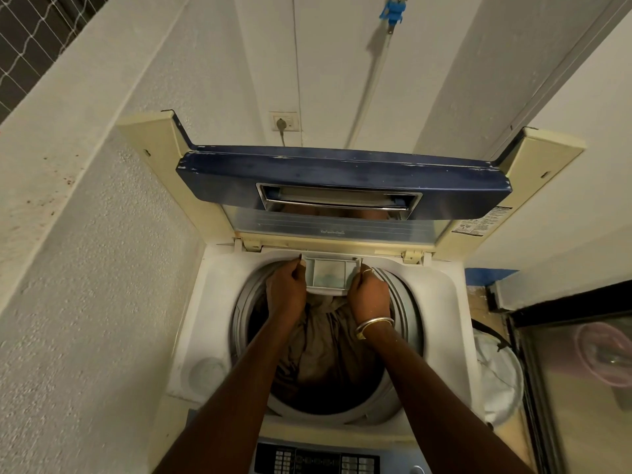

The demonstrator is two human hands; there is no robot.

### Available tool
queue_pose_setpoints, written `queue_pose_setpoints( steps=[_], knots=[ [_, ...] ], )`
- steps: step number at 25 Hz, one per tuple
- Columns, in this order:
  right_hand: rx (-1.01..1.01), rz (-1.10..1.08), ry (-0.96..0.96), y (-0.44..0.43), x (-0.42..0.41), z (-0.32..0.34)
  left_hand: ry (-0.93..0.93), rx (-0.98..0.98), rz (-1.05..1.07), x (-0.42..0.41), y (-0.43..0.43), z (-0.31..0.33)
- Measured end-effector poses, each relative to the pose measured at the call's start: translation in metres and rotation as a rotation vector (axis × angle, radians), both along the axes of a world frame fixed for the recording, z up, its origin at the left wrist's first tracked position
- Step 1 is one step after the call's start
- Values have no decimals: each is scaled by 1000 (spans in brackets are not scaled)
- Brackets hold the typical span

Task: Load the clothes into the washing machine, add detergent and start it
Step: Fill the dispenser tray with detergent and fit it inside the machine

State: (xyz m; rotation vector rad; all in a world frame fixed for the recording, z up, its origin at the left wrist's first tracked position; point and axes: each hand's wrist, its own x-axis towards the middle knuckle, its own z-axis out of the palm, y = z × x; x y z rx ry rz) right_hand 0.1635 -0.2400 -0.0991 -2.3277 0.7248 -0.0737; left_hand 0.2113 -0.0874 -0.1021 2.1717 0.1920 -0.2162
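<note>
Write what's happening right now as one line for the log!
step: detergent | left hand and right hand: gripping detergent drawer at drum's back rim | clothes: in drum | lid: up | control panel: untouched

Single head-worn wide-angle view, steeply down and forward over an open top-loading washing machine (pixel 191 302), close in. Control panel (pixel 318 460) at bottom edge, raised lid (pixel 342 176) and wall beyond the fingers (pixel 295 268).

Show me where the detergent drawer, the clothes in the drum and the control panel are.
detergent drawer (pixel 329 276): head view, on its pale inner tray between the hands.
clothes (pixel 323 350): head view, on the brown fabric in the drum.
control panel (pixel 316 460): head view, on its dark button area.
</note>
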Motion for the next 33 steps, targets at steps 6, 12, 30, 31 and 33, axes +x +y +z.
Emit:
queue_pose_setpoints(
  steps=[6,12,30,31,33],
  knots=[
    [-66,41,48,-5,10,8,14,14,-24,5,1,2],
    [-46,13,9,-1,7,10,19,1,24,2,-2,4],
    [138,-88,-99,-1,5,7,56,-250,270,-4,-12,-1],
    [191,-118,-111,-2,3,4,94,-314,311,-5,-10,-6],
    [311,-208,-128,-1,1,6,197,-457,397,-6,-13,-11]
  ],
)
